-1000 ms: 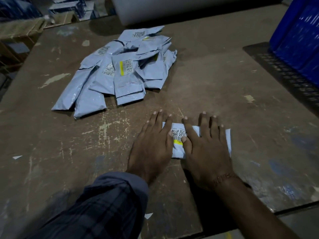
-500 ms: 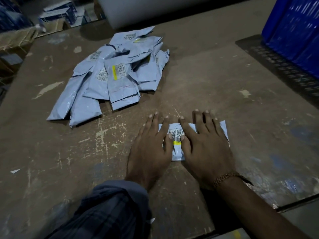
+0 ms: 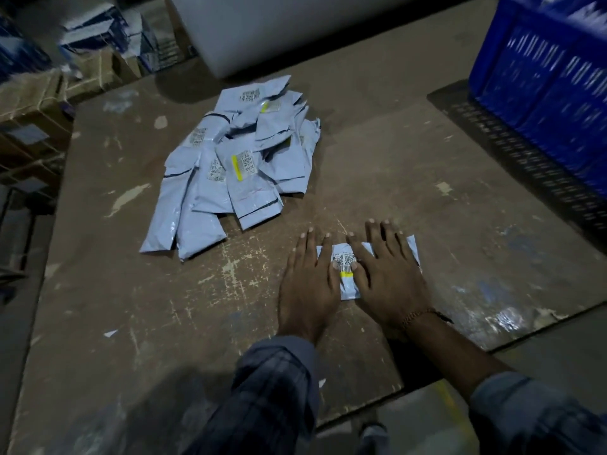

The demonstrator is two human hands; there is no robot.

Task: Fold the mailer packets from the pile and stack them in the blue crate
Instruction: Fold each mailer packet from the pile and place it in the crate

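Nearest to me, a dark checked sleeve (image 3: 262, 399) covers the left forearm, and a grey-blue sleeve (image 3: 525, 418) is pushed up on the right. Both hands lie flat on the worn brown surface (image 3: 131, 323), palms down, fingers straight and slightly spread. The left hand (image 3: 307, 287) presses on the left end of a folded mailer packet (image 3: 346, 274), and the right hand (image 3: 389, 280), with a thin bracelet (image 3: 417, 316) at its wrist, covers most of the rest. Between the two hands a strip of the packet shows, with its barcode label and a yellow stripe; a white corner pokes out beyond the right hand's little finger.

Further back and to the left, well apart from the hands, the pile of mailer packets (image 3: 236, 169) lies in a loose heap, pale grey-blue, overlapping at all angles, several showing barcode labels.

At the far right the blue crate (image 3: 542, 83) stands on the surface, its slotted wall blurred. Behind the pile sits a big pale roll (image 3: 262, 31), and off to the far left are cardboard boxes (image 3: 39, 96) in the gloom.
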